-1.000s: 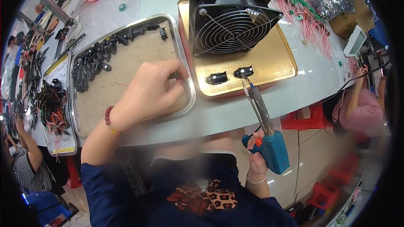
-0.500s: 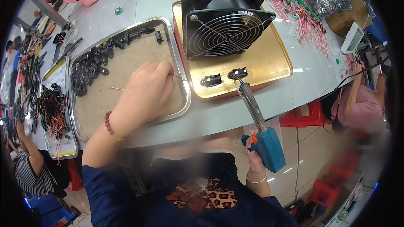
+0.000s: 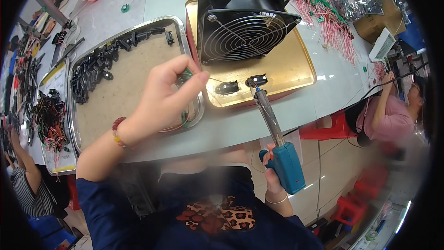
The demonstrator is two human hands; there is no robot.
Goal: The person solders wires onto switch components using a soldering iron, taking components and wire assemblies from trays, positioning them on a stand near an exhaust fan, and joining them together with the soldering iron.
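Observation:
In my right hand (image 3: 273, 178) is a teal soldering gun (image 3: 287, 169), gripped by its handle. Its metal barrel points up to a black plastic housing (image 3: 259, 80) on the gold tray (image 3: 282, 71), and the tip meets the housing's left end. A second black housing (image 3: 227, 87) lies beside it on the left. Over the right side of the steel tray (image 3: 196, 111), my left hand (image 3: 169, 90) pinches a thin strand of solder wire (image 3: 214, 79), whose end reaches toward the second housing. A green item shows partly behind my left fingers; its kind is hidden.
A black fan (image 3: 247, 30) with a wire guard stands on the gold tray. Many black housings (image 3: 104, 58) lie along the steel tray's far and left sides. Bundled wires (image 3: 55, 129) fill a tray at left; red-and-white wires (image 3: 333, 37) lie far right. Other people sit nearby.
My left hand has turned and shifted slightly right, bringing the strand over the gold tray toward the left housing. The green item now shows in it. The soldering gun stays at the right housing.

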